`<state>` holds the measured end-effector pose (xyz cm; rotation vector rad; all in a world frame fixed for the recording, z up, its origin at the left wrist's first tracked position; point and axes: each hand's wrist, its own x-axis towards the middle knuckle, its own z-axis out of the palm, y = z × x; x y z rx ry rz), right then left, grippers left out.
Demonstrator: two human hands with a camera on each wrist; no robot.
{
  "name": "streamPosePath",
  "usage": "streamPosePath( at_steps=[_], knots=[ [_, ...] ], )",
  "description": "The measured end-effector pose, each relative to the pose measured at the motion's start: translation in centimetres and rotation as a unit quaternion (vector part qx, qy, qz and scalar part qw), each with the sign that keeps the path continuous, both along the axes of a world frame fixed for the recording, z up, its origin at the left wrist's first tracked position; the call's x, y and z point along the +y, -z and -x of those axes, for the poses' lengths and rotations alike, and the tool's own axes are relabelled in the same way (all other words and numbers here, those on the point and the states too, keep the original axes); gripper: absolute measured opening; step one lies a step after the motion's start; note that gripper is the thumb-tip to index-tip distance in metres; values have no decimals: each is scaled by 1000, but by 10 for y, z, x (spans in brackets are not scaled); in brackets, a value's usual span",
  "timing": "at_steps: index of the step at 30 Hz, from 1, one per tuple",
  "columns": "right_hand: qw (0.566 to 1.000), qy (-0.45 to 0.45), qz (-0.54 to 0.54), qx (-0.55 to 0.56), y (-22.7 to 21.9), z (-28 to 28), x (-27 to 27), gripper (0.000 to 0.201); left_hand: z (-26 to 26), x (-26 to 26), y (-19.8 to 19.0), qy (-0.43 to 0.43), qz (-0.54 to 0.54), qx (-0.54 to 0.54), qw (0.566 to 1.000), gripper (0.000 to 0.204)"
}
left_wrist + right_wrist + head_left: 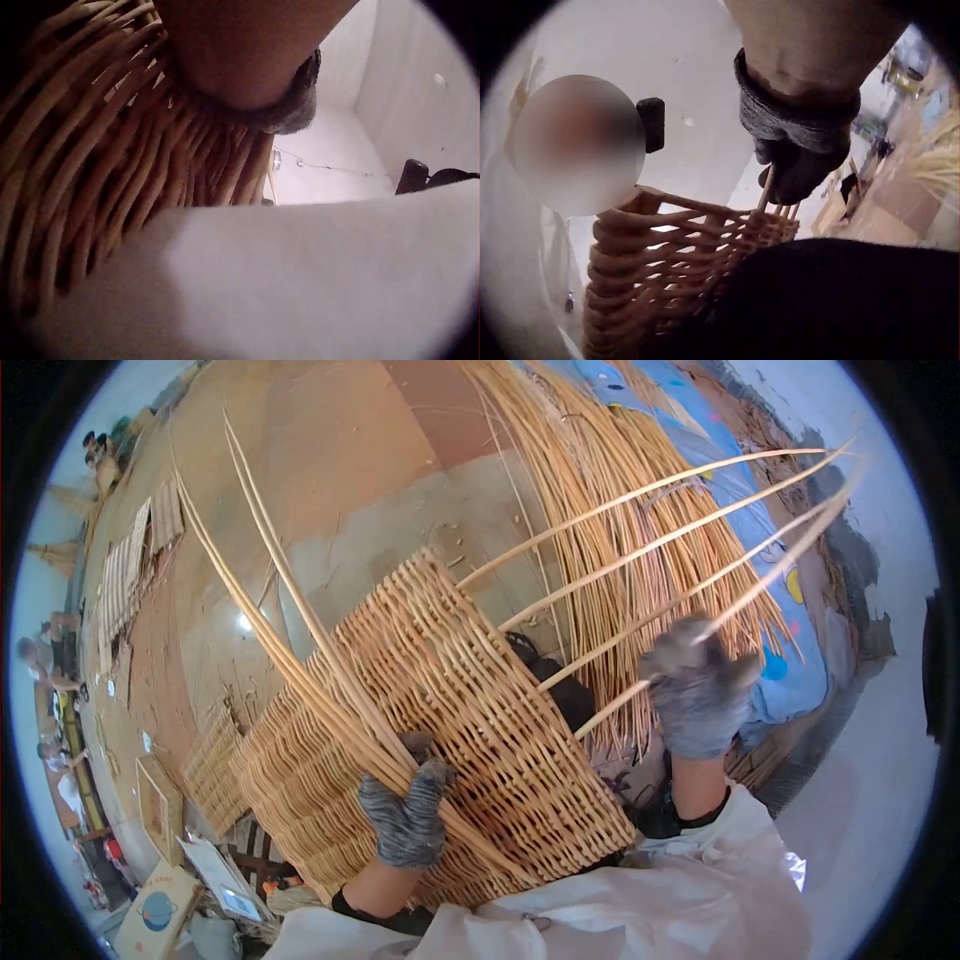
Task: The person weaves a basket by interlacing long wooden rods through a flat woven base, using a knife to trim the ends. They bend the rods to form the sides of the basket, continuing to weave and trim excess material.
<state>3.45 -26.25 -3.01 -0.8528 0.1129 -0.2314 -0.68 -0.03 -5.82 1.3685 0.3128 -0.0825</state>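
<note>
A woven wicker panel [450, 690] lies tilted across the person's lap. My left hand [405, 815], in a grey glove, grips several long rods [335, 715] that lie over its weave and reach to the upper left. Several bare stakes [640, 547] stick out from the panel's right edge. At the lowest one, my right hand [700, 695], gloved and blurred by motion, holds the stake [613, 709], whose tip curves up to the right. The right wrist view shows this stake [766, 191] at the gloved fingers, above the weave [660, 255]. In the left wrist view, the forearm hides most of the left hand.
A big pile of loose rods [640, 550] lies beyond the stakes, on a blue spotted sheet [795, 685] beside the wall. Another woven piece [213, 770], a wooden frame [160, 810] and a printed box [155, 912] are at the left. Other people sit at the far left.
</note>
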Motion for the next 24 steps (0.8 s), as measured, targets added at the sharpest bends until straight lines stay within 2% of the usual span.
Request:
streamPosePath(
  at_steps=[1, 2, 6, 9, 10, 13, 14, 17, 18, 21, 24],
  knots=[
    [989, -46, -126, -65, 6, -3, -17, 38, 3, 0, -1, 2, -2, -2, 1000, 29],
    [955, -85, -252, -129, 11, -5, -24, 45, 4, 0, -2, 7, -5, -5, 1000, 30],
    [949, -114, -256, -145, 22, -19, -6, 54, 4, 3, 5, 23, -23, -3, 999, 31],
    [939, -121, -263, -185, 34, -1, 22, 53, -1, 3, -2, 55, -36, -16, 998, 29],
    [939, -120, -244, -210, 39, 3, 20, 53, -2, -2, -2, 14, -16, 1, 1000, 27],
    [940, -74, -267, -199, 42, 17, 23, 54, -7, 0, -8, 43, -67, 14, 997, 27],
    [945, -55, -257, -195, 42, 16, 25, 50, -7, 1, -4, 47, 3, 18, 999, 25],
    [939, -85, -250, -221, 40, 16, 24, 54, -10, 0, -7, 53, -58, -14, 997, 23],
    [944, -92, -221, -228, 41, 12, 21, 50, -10, -2, -6, 48, -35, -29, 998, 22],
    [943, -50, -293, -148, 42, 13, 15, 56, -7, -5, -11, 55, -40, 6, 998, 23],
    [956, 4, -256, -143, 40, 34, 5, 54, -20, -10, -15, 121, -39, -30, 991, 20]
  ],
)
